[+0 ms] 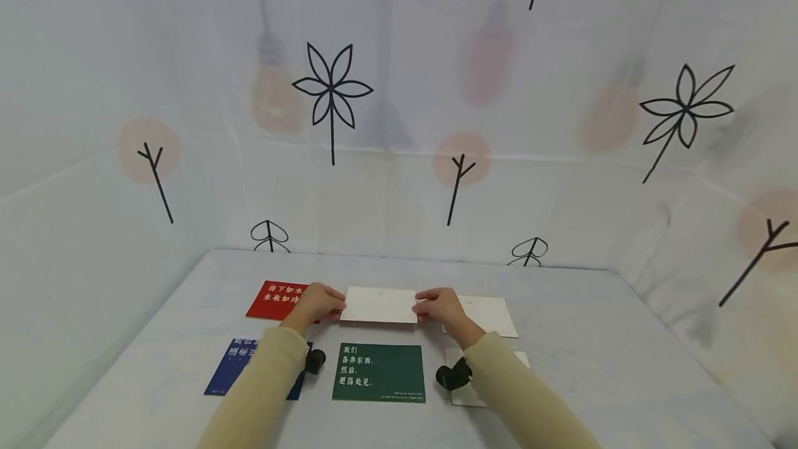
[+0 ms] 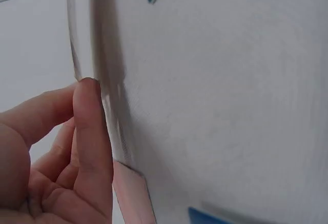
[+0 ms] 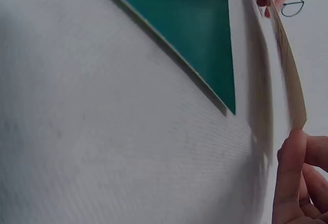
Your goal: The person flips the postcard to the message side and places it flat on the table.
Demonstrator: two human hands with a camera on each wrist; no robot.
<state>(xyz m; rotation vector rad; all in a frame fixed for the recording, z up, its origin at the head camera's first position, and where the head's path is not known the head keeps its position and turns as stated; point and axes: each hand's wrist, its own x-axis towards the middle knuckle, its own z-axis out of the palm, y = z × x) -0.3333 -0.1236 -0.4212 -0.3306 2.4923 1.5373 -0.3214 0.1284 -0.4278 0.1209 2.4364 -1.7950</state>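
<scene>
A white card (image 1: 379, 305) is held by its two short ends, slightly above the table at the back middle. My left hand (image 1: 321, 303) pinches its left end between thumb and fingers; the left wrist view shows the card's thin edge at the fingertips (image 2: 88, 88). At the other end my right hand (image 1: 441, 307) pinches it the same way, and the card (image 3: 289, 75) looks slightly bowed in the right wrist view. Below it lies a green card (image 1: 379, 373) with white writing. A red card (image 1: 274, 298) sits partly behind my left hand.
A blue card (image 1: 227, 369) lies front left, partly covered by the left forearm. Two more white cards lie at right, one at the back (image 1: 489, 314) and one in front (image 1: 467, 397) under the right forearm. A patterned white cloth (image 1: 399, 192) hangs behind the table.
</scene>
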